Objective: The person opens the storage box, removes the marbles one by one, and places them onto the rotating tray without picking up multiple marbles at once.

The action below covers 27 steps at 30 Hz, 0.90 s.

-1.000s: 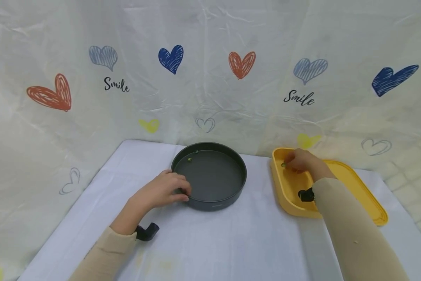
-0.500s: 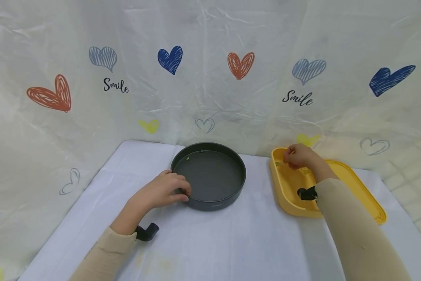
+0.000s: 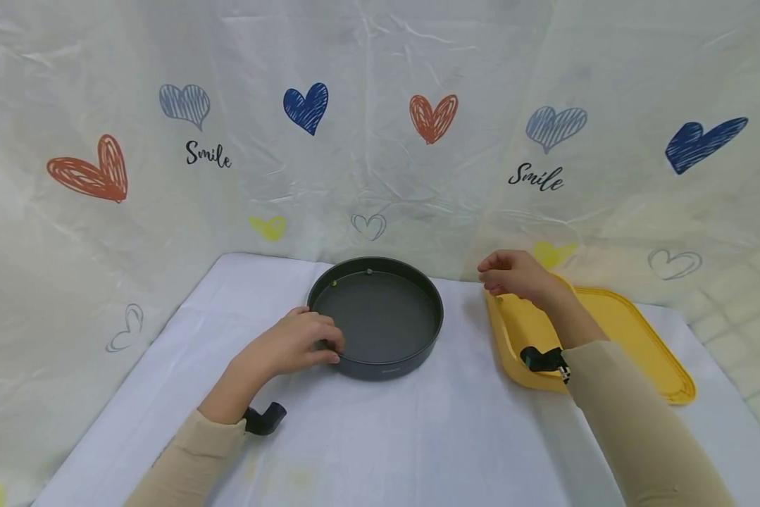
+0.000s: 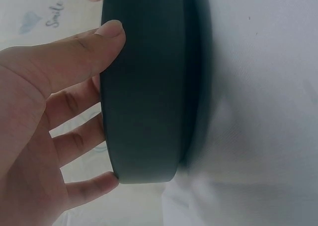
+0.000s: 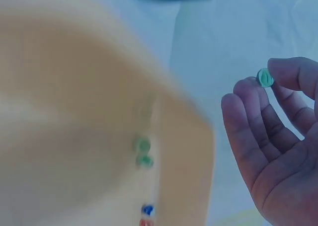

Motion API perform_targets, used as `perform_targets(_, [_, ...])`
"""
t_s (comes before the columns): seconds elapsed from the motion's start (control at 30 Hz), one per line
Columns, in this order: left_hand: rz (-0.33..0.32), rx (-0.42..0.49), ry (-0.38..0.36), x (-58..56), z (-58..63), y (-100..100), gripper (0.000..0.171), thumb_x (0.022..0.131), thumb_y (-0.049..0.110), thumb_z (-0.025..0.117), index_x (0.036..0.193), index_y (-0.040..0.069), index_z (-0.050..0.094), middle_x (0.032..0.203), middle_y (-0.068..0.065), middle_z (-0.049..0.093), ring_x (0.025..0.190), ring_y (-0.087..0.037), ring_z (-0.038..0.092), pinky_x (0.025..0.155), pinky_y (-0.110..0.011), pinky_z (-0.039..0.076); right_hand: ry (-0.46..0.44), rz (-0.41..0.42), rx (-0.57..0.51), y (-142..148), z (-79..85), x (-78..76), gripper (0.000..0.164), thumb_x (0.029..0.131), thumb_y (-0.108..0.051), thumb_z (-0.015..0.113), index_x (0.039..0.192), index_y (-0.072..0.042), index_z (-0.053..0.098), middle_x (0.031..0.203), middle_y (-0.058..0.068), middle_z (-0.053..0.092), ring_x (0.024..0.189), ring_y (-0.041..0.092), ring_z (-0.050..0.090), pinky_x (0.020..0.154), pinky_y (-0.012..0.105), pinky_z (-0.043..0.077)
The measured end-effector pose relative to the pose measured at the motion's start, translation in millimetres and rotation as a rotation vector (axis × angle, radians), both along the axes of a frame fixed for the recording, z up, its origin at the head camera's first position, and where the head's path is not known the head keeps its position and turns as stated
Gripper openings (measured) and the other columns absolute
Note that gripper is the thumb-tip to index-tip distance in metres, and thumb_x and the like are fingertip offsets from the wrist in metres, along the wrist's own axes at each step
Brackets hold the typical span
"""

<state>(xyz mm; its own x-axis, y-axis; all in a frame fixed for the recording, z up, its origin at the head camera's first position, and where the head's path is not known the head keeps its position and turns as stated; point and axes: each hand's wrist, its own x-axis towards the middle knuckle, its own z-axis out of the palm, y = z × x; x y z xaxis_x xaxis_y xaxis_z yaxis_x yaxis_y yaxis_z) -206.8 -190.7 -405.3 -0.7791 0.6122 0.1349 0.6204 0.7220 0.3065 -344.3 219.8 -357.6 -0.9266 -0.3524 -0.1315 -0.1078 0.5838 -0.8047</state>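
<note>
My left hand (image 3: 303, 341) grips the near-left rim of a dark round cake pan (image 3: 386, 320). In the left wrist view its thumb lies on the pan's outer wall and the fingers reach over the rim. Two small beads, one yellow-green (image 3: 334, 283) and one greyish (image 3: 370, 271), lie inside at the pan's far side. Over the far-left edge of a yellow box (image 3: 501, 345), my right hand (image 3: 519, 276) pinches a small round green bead (image 5: 265, 77) between thumb and fingertip. Inside the box, the right wrist view has green beads (image 5: 143, 145), a blue bead (image 5: 147, 209) and a red bead (image 5: 146, 222).
A yellow lid-like tray (image 3: 646, 345) lies right of the box, partly behind the right forearm. White cloth (image 3: 418, 436) covers the table, and a sheet printed with hearts (image 3: 367, 176) hangs behind. A black wrist camera (image 3: 265, 419) sits at the left wrist.
My right hand has risen out of the yellow box and moved left to its far-left edge. The greyish bead in the pan has shifted right along the far wall; the left hand stays put.
</note>
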Motion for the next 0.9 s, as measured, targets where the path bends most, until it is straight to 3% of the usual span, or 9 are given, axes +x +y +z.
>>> perform_targets(0.33, [-0.005,0.006,0.002,-0.9,-1.2,0.5,0.014,0.083,0.026,0.082,0.089,0.032,0.071,0.087,0.022,0.06,0.088,-0.005,0.063,0.108,-0.064,0.032,-0.002,0.034,-0.217,-31.8,-6.4,18.9,0.032,0.098,-0.016,0.064,0.12,0.006,0.056,0.098,0.005,0.067,0.092,0.028,0.067,0.083,0.032,0.059])
perform_targets(0.5, [-0.002,-0.001,0.003,-1.1,-1.5,-0.3,0.014,0.083,0.027,0.082,0.089,0.032,0.071,0.088,0.022,0.06,0.088,-0.002,0.061,0.108,-0.064,0.032,-0.015,0.015,-0.367,-49.5,-14.7,29.0,0.034,0.099,-0.018,0.064,0.12,0.006,0.055,0.103,0.007,0.066,0.091,0.024,0.068,0.084,0.031,0.058])
perform_targets(0.67, [-0.003,0.0,0.006,-1.2,-1.3,-0.3,0.014,0.083,0.027,0.082,0.089,0.033,0.07,0.088,0.023,0.06,0.088,-0.001,0.061,0.109,-0.064,0.031,-0.038,0.002,-0.499,-69.0,-21.8,38.0,0.037,0.099,-0.016,0.063,0.123,0.01,0.052,0.105,0.009,0.065,0.096,0.03,0.068,0.086,0.032,0.058])
perform_targets(0.9, [-0.005,0.001,-0.001,0.5,1.5,0.6,0.013,0.083,0.027,0.082,0.089,0.032,0.071,0.088,0.022,0.061,0.089,-0.002,0.061,0.108,-0.063,0.032,-0.077,0.048,-0.656,-95.5,-27.0,44.6,0.019,0.099,-0.01,0.062,0.113,0.002,0.057,0.103,0.007,0.065,0.092,0.02,0.069,0.086,0.033,0.058])
